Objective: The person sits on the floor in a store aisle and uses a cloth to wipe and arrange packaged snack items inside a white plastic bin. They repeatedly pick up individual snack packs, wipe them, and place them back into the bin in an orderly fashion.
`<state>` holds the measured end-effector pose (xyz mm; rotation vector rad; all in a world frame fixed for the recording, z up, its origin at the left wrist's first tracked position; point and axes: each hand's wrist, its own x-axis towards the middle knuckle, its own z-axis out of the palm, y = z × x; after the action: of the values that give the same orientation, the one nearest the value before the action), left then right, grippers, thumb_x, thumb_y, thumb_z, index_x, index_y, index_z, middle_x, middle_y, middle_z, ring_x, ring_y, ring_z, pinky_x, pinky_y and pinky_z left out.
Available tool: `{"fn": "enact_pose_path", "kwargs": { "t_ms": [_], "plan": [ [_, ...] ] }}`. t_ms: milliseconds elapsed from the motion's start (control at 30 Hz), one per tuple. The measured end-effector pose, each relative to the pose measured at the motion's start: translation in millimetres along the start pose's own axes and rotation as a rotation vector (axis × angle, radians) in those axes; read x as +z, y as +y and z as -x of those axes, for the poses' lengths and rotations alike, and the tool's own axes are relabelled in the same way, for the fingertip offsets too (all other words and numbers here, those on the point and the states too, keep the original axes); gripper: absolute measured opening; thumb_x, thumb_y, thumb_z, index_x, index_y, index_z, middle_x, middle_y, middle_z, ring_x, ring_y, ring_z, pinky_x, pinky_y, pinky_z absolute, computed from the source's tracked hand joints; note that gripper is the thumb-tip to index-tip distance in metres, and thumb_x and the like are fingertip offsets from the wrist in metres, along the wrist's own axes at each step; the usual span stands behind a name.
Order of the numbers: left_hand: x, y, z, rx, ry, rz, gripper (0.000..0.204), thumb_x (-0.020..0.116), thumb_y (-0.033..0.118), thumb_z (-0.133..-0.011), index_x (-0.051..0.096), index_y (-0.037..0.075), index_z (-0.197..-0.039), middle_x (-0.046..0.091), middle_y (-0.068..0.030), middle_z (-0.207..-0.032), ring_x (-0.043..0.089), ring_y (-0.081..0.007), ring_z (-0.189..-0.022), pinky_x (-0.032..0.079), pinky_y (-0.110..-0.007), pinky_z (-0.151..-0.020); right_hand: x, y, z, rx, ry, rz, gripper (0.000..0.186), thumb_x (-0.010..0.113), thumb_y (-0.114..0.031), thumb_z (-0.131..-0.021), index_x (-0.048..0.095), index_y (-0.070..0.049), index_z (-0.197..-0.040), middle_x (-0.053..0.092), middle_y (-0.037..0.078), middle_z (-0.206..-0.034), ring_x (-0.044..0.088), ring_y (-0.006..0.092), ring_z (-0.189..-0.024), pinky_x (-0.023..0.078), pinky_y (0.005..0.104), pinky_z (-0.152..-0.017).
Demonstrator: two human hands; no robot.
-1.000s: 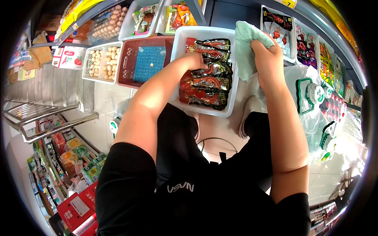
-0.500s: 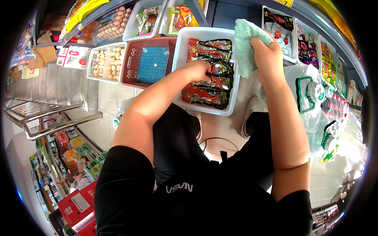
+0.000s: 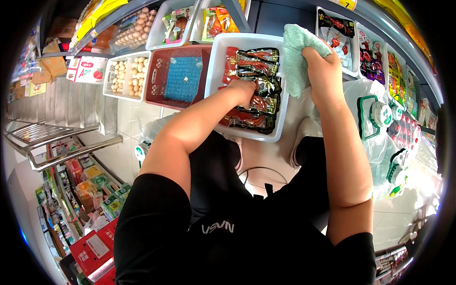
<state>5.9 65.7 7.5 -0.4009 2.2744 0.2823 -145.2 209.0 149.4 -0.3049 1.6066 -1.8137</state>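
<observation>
A white plastic bin point(image 3: 216, 61) stands in front of me, holding a row of black-and-red sealed food packets point(image 3: 259, 114). My left hand point(image 3: 243, 92) reaches into it, its fingers curled down on a packet in the middle of the row; the fingertips are partly hidden. To the right of the bin, my right hand point(image 3: 325, 71) is raised and closed around a pale green cloth point(image 3: 297, 59). The cloth hangs beside the bin's right rim.
Left of the bin are a dark red basket point(image 3: 156, 78) with a blue sheet inside and a white crate of eggs point(image 3: 127, 76). Shelf bins of packaged snacks point(image 3: 175, 23) line the back. Large clear bottles point(image 3: 377, 114) stand at the right. A metal rail point(image 3: 71, 154) is at the left.
My left hand has shifted slightly toward me and to the right over the packets, its fingers more curled. My right hand and the cloth stay almost in place.
</observation>
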Motion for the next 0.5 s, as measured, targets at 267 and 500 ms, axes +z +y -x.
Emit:
{"fn": "enact_pose_path", "kwargs": {
  "t_ms": [267,500],
  "plan": [
    [-39,-27,7,0.069,-0.086,0.187,0.055,0.082,0.018,-0.074,0.063,0.007,-0.124,0.065,-0.0142,-0.121,0.062,-0.0327,-0.111,0.048,-0.042,-0.093,6,-9,3,0.008,0.007,-0.042,0.035,0.056,-0.005,-0.085,0.063,0.002,-0.118,0.068,0.007,-0.096,0.063,0.0137,-0.085,0.051,0.0281,-0.077],
    [-75,-54,-33,-0.021,0.416,0.138,0.044,0.069,0.011,-0.083,0.061,0.011,-0.126,0.063,-0.0128,-0.119,0.061,-0.0302,-0.111,0.048,-0.040,-0.097,7,-10,3,0.011,0.052,-0.019,0.032,0.057,-0.005,-0.085,0.065,0.003,-0.115,0.068,0.006,-0.092,0.062,0.0117,-0.082,0.050,0.0263,-0.074]
  ]
}}
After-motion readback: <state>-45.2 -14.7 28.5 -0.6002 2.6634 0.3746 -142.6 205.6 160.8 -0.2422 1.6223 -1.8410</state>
